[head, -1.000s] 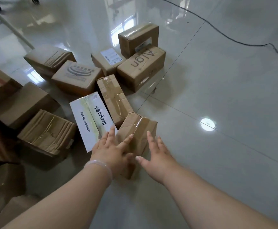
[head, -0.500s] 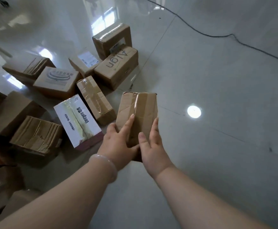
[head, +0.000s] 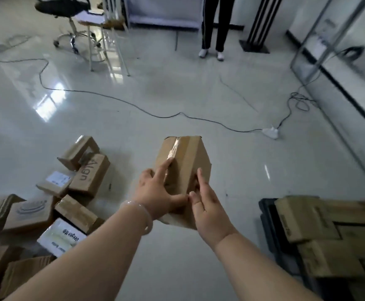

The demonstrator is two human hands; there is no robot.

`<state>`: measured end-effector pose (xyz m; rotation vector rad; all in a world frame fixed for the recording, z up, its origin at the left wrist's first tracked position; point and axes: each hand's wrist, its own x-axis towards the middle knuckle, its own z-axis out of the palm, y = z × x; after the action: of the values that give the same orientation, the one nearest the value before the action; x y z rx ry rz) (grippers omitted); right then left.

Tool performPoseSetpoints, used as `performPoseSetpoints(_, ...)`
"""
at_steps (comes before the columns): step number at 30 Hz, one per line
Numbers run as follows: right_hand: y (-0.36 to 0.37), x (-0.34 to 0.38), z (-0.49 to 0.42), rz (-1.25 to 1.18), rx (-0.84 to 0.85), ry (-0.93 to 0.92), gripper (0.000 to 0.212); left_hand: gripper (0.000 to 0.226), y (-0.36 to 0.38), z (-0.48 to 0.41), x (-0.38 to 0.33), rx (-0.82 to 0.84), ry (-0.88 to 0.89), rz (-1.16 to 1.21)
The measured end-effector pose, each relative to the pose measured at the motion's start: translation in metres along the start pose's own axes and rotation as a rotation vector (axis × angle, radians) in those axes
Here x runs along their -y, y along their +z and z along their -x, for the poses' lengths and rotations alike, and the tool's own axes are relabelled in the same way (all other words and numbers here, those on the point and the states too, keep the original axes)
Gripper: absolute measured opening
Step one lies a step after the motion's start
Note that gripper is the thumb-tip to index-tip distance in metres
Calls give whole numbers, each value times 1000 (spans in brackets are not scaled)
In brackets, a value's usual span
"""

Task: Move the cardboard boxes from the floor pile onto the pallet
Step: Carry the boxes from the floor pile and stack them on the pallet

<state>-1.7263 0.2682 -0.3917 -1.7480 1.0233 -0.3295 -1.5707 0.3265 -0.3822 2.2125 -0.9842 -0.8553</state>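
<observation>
A small taped cardboard box (head: 184,164) is lifted well above the floor, held between both hands. My left hand (head: 157,192) grips its left side with a finger stretched up along the tape. My right hand (head: 207,207) grips its right lower edge, thumb against the near face. The floor pile (head: 53,203) of several brown boxes and a white printed box (head: 61,236) lies at the lower left. At the lower right a dark pallet (head: 268,216) carries several stacked boxes (head: 320,235).
A black cable (head: 133,105) snakes across the glossy floor to a white power strip (head: 270,132). A person's legs (head: 213,29) stand at the back, beside a chair (head: 68,16), a small table (head: 103,35) and a glass partition (head: 340,83) on the right.
Both hands took hold of the box on the floor and raised it. The view swung up and to the right, bringing the pallet and the room's far side into sight.
</observation>
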Motion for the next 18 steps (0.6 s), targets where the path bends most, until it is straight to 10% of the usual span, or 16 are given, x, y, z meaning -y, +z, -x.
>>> performPoseSetpoints(18,-375,-21,390,-630,-631,391,121,86,183,251,-385,833,176,485)
